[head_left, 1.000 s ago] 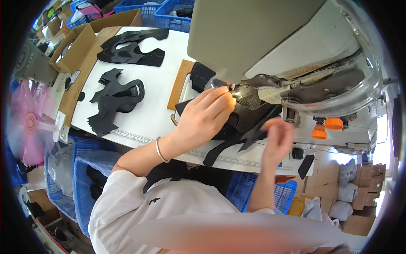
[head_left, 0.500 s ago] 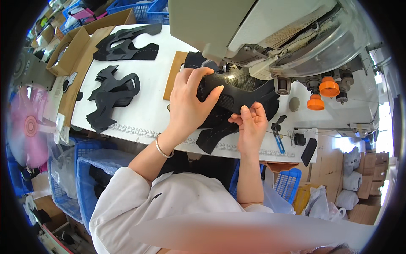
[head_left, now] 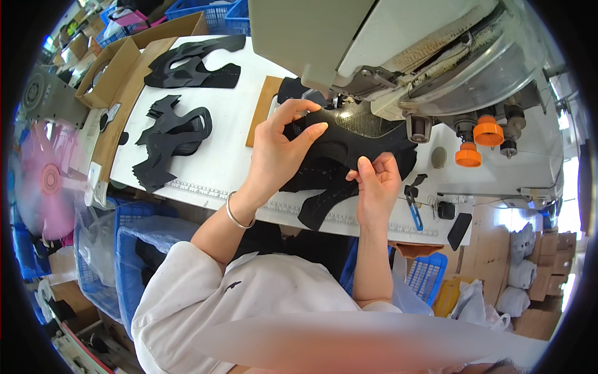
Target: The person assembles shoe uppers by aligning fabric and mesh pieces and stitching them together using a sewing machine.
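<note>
Under the sewing machine (head_left: 398, 56), both hands — left hand (head_left: 280, 153), right hand (head_left: 377, 184) — pinching black fabric piece (head_left: 349, 140)

Sewing workshop, footwear or garment production floor. Evidence: industrial sewing machine (head_left: 423, 56) with orange knobs (head_left: 488, 132) over a white worktable (head_left: 212, 156) edged with a printed ruler strip; stacks of die-cut black fabric pieces (head_left: 168, 140); open cardboard boxes (head_left: 118, 62); blue plastic crates (head_left: 118, 249) under and behind the table; a pink fan (head_left: 47, 181) alongside; stuffed sacks (head_left: 517, 280) on the floor.

The sewing machine (head_left: 398, 56) is cut off above; its needle seems hidden behind the black fabric piece (head_left: 349, 146).
</note>
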The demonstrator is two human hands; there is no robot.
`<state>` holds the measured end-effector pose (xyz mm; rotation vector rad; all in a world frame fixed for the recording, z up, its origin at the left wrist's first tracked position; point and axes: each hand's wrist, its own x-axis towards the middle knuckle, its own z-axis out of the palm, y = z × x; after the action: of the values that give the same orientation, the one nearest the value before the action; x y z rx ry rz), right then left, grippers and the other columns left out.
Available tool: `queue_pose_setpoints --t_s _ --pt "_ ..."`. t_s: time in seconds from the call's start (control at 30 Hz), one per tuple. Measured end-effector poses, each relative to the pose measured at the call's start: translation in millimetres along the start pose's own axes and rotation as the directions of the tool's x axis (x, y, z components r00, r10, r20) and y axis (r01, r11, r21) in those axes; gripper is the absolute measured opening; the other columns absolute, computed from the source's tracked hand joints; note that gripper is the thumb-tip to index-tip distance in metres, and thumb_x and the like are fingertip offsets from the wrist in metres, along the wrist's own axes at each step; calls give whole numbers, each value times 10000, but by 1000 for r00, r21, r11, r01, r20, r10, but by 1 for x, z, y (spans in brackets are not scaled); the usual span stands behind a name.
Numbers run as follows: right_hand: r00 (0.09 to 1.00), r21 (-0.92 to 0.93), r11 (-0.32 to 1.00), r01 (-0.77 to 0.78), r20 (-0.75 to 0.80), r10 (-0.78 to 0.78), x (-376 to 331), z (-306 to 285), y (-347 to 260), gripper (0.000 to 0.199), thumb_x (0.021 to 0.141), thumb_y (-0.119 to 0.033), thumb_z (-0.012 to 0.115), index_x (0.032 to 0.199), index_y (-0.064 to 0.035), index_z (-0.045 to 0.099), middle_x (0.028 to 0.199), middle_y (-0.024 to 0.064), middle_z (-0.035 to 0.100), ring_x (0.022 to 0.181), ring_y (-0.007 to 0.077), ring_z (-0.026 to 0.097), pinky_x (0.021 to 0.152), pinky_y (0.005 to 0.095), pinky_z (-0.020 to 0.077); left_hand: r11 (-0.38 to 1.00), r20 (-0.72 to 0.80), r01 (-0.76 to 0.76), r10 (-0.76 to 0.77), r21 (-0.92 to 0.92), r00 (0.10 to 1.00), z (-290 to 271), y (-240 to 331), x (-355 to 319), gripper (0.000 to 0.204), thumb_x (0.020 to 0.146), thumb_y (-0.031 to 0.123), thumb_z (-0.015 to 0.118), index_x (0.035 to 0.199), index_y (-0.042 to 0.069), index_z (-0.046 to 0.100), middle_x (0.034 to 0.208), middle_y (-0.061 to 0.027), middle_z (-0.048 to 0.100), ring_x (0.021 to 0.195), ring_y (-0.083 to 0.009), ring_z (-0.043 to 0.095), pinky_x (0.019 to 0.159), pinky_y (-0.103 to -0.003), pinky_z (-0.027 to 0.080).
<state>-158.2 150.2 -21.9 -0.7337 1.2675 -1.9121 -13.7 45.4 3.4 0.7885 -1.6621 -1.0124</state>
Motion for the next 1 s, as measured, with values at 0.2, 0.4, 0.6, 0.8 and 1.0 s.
queue_pose_setpoints --t_s 0.2,0.4,0.6,0.8,1.0 --pt "994 21 994 108 -31 -107 -1 3 2 336 848 40 655 1068 -69 427 864 13 442 722 81 503 601 264 531 988 25 98 -96 -123 995 2 -1 -1 220 822 94 730 1005 25 629 836 -33 636 787 -133 561 716 -266 468" --pt "990 -12 991 132 -57 -132 3 1 0 327 835 56 660 1049 -80 453 877 7 482 680 62 503 587 230 506 999 -28 33 -34 -40 999 5 -4 -2 215 822 104 727 999 37 625 819 -48 630 751 -138 565 690 -265 473" --pt "994 -38 994 98 -41 -100 7 -3 -4 292 846 49 649 1083 -47 507 883 31 526 680 78 514 581 240 485 998 -65 -64 65 15 996 7 -5 -4 229 827 97 722 1018 32 614 807 -63 623 737 -170 587 673 -276 482" --pt "992 -87 992 96 86 -89 14 -6 -13 305 886 86 550 1128 -94 509 915 -36 508 738 31 503 592 201 451 728 -122 -386 538 566 834 11 -18 -3 276 778 133 728 1036 91 640 1031 -15 587 853 -167 571 752 -279 455" --pt "999 -59 997 47 9 -47 21 -5 -19 327 851 41 654 1142 -9 516 908 52 566 659 87 538 564 238 458 193 435 -821 770 538 466 17 -7 0 366 697 136 629 1019 -36 662 1000 -102 612 970 -220 582 866 -332 482"
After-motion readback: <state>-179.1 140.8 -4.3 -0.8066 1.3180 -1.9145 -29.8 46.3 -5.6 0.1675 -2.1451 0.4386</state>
